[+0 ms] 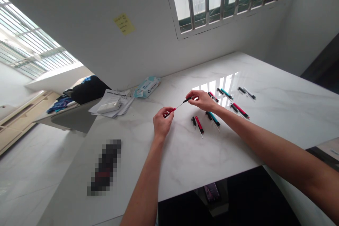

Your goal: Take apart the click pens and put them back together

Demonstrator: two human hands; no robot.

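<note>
Over the white marbled table (180, 162), my left hand (162, 120) is closed around a red pen barrel (173, 109) with a dark end. My right hand (201, 100) pinches a black pen top (187, 99). A thin refill (180, 105) spans the gap between the two parts; whether its tip is inside the barrel I cannot tell. Just below my right hand lie pen parts: a red barrel (198, 123), a short black piece (194, 122), a white refill (201, 134) and a teal barrel (214, 118).
More pen parts lie to the right, among them a red barrel (240, 109), a teal barrel (226, 93) and a white barrel (249, 92). A wipes packet (148, 87) and papers (116, 110) are at the back left. A pixelated dark object (106, 166) lies front left.
</note>
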